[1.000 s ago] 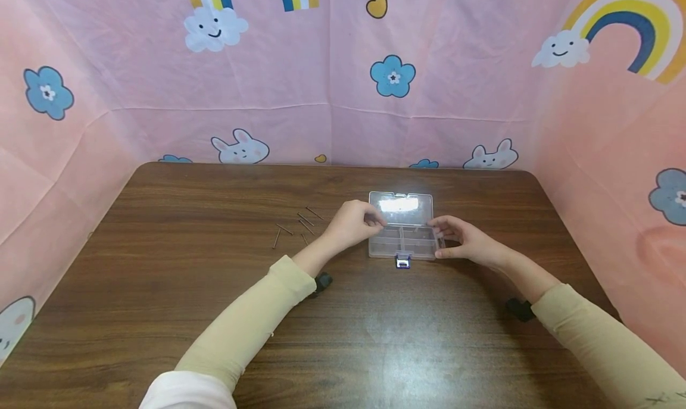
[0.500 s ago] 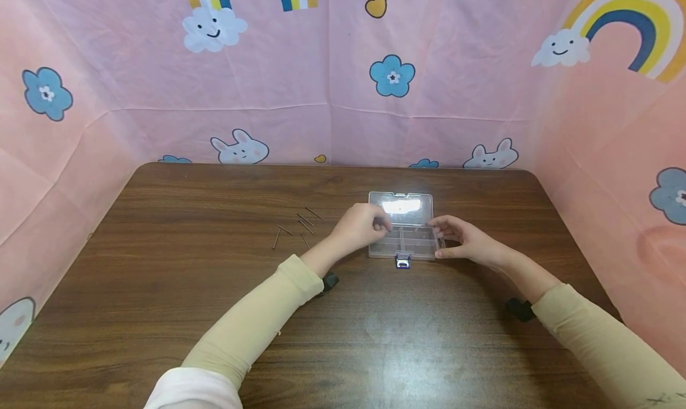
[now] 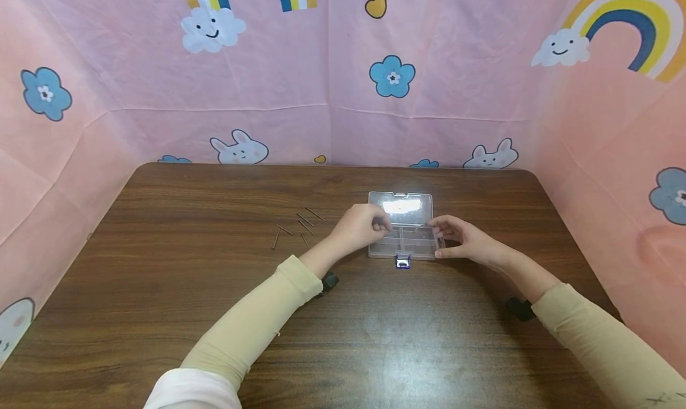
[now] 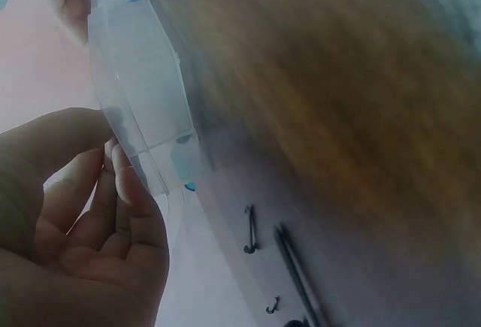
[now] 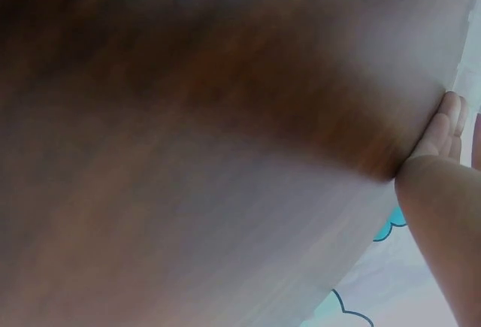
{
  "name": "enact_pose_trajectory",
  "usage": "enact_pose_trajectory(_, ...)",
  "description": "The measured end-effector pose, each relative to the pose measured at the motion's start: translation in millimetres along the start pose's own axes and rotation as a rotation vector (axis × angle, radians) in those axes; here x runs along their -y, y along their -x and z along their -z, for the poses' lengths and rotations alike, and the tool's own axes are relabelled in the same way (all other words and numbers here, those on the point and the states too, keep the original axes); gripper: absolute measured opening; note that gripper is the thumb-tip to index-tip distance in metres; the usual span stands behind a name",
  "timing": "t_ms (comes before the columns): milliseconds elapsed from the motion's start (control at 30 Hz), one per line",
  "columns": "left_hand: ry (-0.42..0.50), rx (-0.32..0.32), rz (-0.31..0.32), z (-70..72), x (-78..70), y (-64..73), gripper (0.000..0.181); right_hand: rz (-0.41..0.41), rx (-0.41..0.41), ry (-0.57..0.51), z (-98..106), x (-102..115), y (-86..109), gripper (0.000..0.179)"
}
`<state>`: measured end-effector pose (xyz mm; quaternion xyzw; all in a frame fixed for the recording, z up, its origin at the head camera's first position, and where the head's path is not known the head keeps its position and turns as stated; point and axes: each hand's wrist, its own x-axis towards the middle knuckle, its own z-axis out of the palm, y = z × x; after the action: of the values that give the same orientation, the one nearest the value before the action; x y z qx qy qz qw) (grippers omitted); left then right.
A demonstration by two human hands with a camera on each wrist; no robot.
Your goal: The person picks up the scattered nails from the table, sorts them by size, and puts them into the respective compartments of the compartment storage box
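Note:
A clear plastic compartment box [image 3: 419,251] stands on the table with its lid [image 3: 409,216] tipped back. My left hand [image 3: 356,225] is over the box's left compartments, fingers bent down at them. In the left wrist view, the thumb and fingertips come close together right at the box wall [image 4: 150,71]; I cannot tell whether they pinch anything. At the box's right end, my right hand [image 3: 467,240] holds it between thumb at the front corner and fingers farther back. Several thin nails [image 3: 306,219] lie loose left of my left hand.
A blue-edged latch [image 3: 403,262] sticks out from the box's front toward me. The brown wooden table [image 3: 177,278] ends at a pink patterned cloth [image 3: 348,87] behind and at the sides. Dark wrist devices sit on both forearms.
My left hand has shifted slightly right, farther over the box's left compartments, then stayed there over the last half second. My right hand and the box have kept their place.

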<state>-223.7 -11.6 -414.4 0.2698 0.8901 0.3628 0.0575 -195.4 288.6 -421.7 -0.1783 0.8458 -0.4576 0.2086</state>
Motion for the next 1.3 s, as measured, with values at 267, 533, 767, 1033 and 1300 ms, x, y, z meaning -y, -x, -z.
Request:
enact_pose_trajectory(267,0.120,-0.007,-0.017,3.3,9.0,0.4,0.015,0.002,0.000,-0.002,-0.3,-0.5,0.9,0.066)
enact_pose_trajectory(533,0.108,-0.031,-0.015,19.1,18.2,4.2,0.011,0.018,0.001,0.002,0.6,-2.3,1.9,0.065)
enact_pose_trajectory(767,0.060,-0.065,0.025,36.8,33.7,9.3,0.009,0.008,0.000,-0.007,0.7,-1.3,3.3,0.065)
enact_pose_trajectory(1033,0.021,-0.058,0.061,54.7,50.6,16.8,0.011,0.009,0.009,-0.004,0.8,0.3,2.9,0.065)
enact_pose_trajectory(1300,0.030,-0.048,0.055,72.8,67.3,25.3,0.015,0.016,0.005,0.014,0.5,-2.3,1.7,0.065)
